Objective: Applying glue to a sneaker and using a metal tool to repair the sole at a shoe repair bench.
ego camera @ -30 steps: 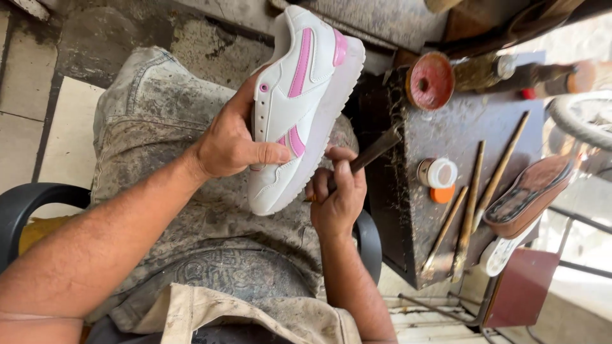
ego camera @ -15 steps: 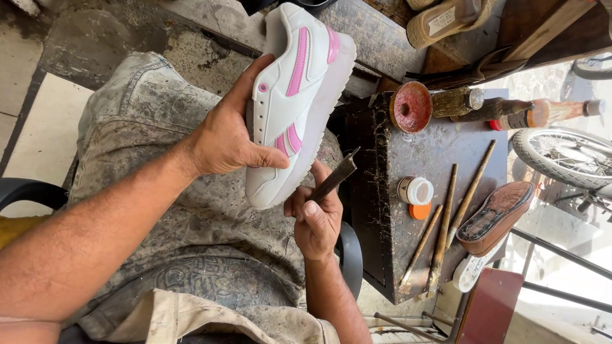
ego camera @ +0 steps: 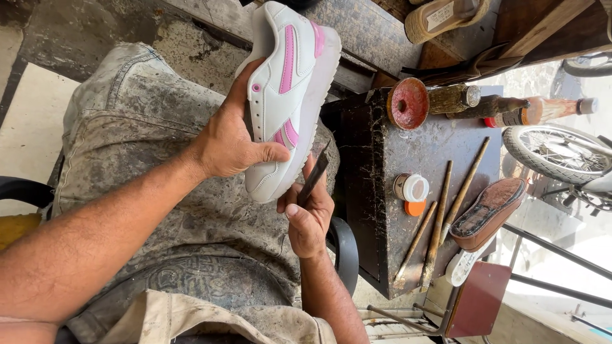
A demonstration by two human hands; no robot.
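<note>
- The shoe [ego camera: 287, 95] sits upper centre of the frame, in the left hand [ego camera: 229, 143], above the lap.
- The right hand [ego camera: 309, 220] lies just below it, a tool [ego camera: 314, 178] in its grip.
- The tabletop [ego camera: 376, 191] stands right of both, carrying a jar [ego camera: 411, 188] and rods [ego camera: 440, 223].
- Bottles [ego camera: 503, 108] lie at its upper edge.

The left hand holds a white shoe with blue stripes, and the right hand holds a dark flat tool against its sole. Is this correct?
Not quite. In the head view the stripes on the white shoe are pink, not blue. The rest stands: the left hand holds it, and the right hand holds the dark flat tool against its sole.
</note>
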